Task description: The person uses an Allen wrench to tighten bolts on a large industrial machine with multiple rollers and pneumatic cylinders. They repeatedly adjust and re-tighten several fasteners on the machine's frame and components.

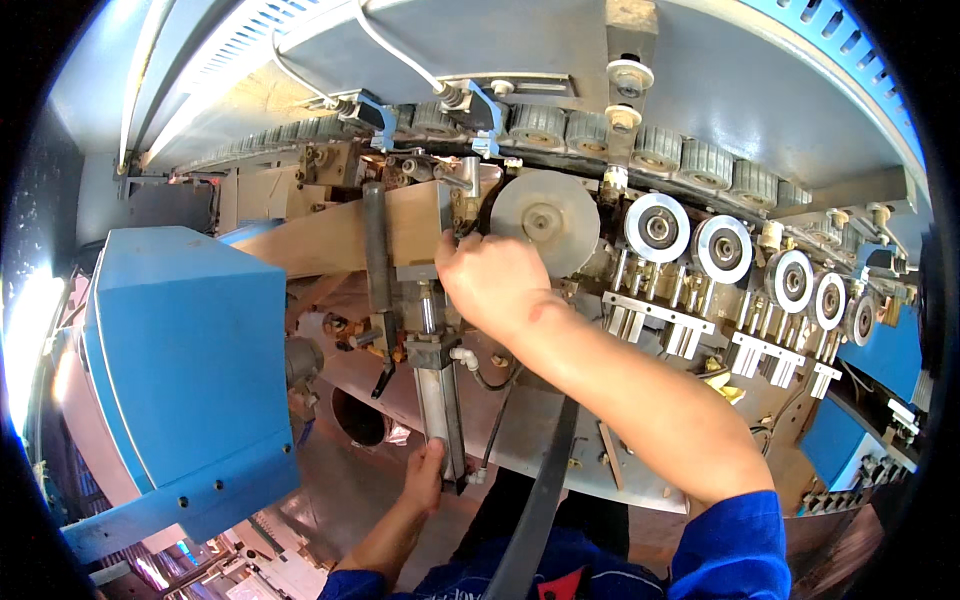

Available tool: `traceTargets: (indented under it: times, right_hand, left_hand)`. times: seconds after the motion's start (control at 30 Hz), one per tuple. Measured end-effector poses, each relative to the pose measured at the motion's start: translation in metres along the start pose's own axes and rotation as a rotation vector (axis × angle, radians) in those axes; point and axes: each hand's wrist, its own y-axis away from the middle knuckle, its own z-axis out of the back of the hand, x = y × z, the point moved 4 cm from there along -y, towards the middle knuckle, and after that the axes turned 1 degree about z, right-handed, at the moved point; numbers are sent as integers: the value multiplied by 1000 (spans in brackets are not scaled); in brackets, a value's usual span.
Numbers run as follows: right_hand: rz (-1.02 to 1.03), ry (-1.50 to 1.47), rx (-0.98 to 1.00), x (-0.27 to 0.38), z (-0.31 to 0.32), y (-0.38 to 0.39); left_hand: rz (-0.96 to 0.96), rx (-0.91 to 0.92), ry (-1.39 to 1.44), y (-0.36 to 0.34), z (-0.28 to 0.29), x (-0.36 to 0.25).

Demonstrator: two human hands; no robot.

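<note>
My right hand reaches up over the machine. Its fingers are curled down at the edge of a metal block, close to the end of a wide tan band. What the fingertips hold is hidden from view. Below that block, an upright air cylinder with a shiny rod hangs. My left hand is closed against the cylinder's lower end, with its thumb side showing. A large grey disc stands just beyond my right hand. A dark round bar crosses in front of the band.
A big blue housing fills the left side. White-rimmed wheels line the right, above metal brackets. Ribbed rollers run along the back. A dark strap hangs by my body. A thin wooden stick lies on the machine bed.
</note>
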Motion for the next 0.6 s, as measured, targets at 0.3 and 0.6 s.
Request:
traceTargets:
  times: [0.3,0.6]
  right_hand:
    - [1,39,4,1,-5,-1]
    - [5,98,-128,8,-5,-3]
  left_hand:
    - [-17,-32,22,4,-5,-4]
    - [4,24,5,-1,-2,-2]
